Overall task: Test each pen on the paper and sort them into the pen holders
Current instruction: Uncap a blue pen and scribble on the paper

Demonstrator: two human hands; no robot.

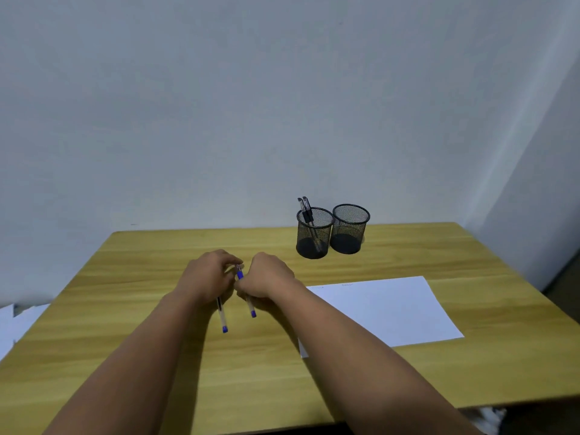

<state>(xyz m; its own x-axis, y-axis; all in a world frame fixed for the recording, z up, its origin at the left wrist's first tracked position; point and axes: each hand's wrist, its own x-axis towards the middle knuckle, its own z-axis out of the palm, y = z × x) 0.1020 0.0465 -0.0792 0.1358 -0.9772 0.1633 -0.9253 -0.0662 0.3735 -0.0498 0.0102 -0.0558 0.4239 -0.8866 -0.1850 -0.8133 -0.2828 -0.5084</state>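
My right hand (270, 282) is closed around a blue-capped pen (249, 304) just above the wooden table (157, 271). The pen's tail points toward me. My left hand (208, 274) pinches that pen's blue cap (240, 274) with its fingertips. A second clear pen with a blue end (222, 315) sticks out from under my left wrist; whether it lies on the table or is held I cannot tell. The white paper (386, 309) lies to the right, faint marks at its far edge. At the back, the left mesh holder (314, 235) holds two black pens (306, 210); the right mesh holder (350, 229) looks empty.
Loose white sheets (12, 321) lie beyond the table's left edge. A plain wall stands right behind the holders. The table's near edge runs across the bottom of the view, with something white (492, 416) below its right corner.
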